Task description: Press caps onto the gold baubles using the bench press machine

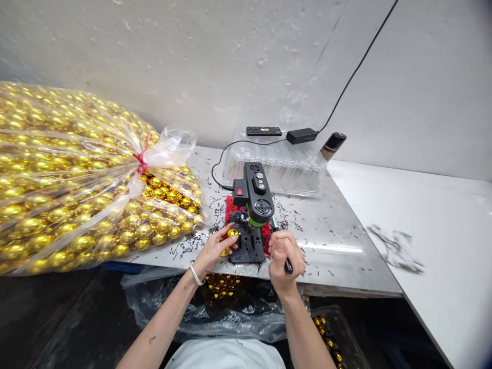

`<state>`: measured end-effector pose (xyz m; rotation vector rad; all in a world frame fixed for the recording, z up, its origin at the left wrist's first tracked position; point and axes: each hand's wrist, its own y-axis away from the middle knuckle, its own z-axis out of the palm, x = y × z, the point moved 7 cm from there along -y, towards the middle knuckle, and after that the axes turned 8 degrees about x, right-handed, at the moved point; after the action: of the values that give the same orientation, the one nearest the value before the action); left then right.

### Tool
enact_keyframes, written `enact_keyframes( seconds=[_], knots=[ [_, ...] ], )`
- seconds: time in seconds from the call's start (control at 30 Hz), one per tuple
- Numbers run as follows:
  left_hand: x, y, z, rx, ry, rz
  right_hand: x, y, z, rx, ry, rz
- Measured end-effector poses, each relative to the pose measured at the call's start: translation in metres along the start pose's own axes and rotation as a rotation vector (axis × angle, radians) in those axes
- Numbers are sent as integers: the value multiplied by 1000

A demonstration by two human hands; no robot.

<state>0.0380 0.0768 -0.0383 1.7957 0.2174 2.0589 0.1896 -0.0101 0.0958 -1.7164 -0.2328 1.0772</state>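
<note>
A small black bench drill press point(258, 197) stands on the metal tabletop, over a red mat point(232, 206). My right hand point(285, 259) is wrapped round the press's lever handle point(288, 266), at the right of its base. Left of the press base, my left hand point(215, 248) is closed on shiny gold balls; one gold ball point(232, 233) shows between thumb and fingers, beside the base plate point(249, 251), and another point(225, 251) is partly hidden lower in the hand. The drill's tip is hard to make out under the head.
A large clear bag of gold balls point(77, 205), tied with red string, fills the left side. Behind the press lies a clear plastic tray point(284, 171) with a black power adapter point(302, 136). Dark shavings litter the tabletop point(323, 230). An open plastic bag point(169, 292) with gold balls hangs below. Gloves point(397, 248) lie right.
</note>
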Motion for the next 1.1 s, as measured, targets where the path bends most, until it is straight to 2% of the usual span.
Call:
enact_keyframes(
  seconds=[0.1,0.17,0.3,0.4,0.5,0.63,0.77,1.0,1.1],
  knots=[
    [-4,-6,4,-15,-172,75,-1,-3,0,11,1,-4],
    [-2,-10,7,-5,-285,172,-4,-7,0,18,5,-15],
    [11,-9,18,6,-612,358,-7,-18,1,21,4,-27],
    [22,-5,28,8,-890,428,-7,-21,1,24,4,-21],
    [29,-3,38,-5,-1060,485,-7,-21,1,24,-7,-27],
    [29,-6,46,-29,-1127,507,-9,-18,0,10,-12,-46],
    [27,-6,45,-8,-1145,512,-5,-10,0,-22,16,-43],
    [25,-4,45,2,-1158,496,16,28,1,-48,27,-93],
    [24,-5,45,5,-1151,482,25,41,1,-6,38,-81]
  ],
)
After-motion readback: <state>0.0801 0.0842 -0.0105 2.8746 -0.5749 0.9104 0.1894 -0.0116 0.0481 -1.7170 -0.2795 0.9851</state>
